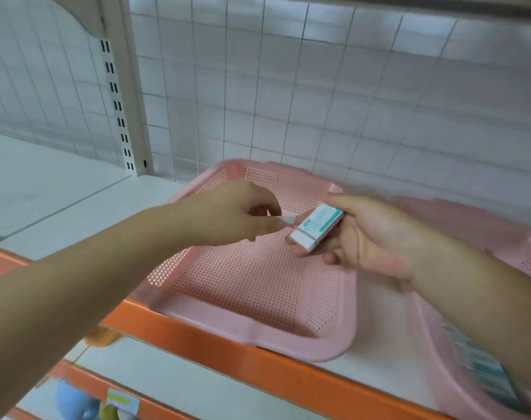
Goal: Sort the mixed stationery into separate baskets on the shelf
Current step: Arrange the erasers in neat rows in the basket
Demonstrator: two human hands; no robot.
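Head view: two bare arms are reaching in from the lower corners of the frame and meeting at mid-frame above a pink perforated basket (249, 338), which is sitting on the white shelf (61, 201) just behind its orange front edge (197, 338). The right hand (373, 234) is gripping a small white-and-teal box (317, 227), thumb lying along its upper side and curled fingers supporting it from beneath; the box is tilting down toward the left and hanging over the basket's right half, not touching the mesh. The left hand (237, 213) is curling its fingers and pinching a small teal-tinted item (285, 219) between thumb and forefinger, its tip sitting just beside the box's near end; the item is too small and blurred to identify. A second pink basket (470, 219) is standing at the right of the frame, with blurred teal-and-white packs (482, 368) lying in it at lower right. A white grid panel (349, 86) is backing the shelf, and a slotted upright (118, 101) is standing at upper left.
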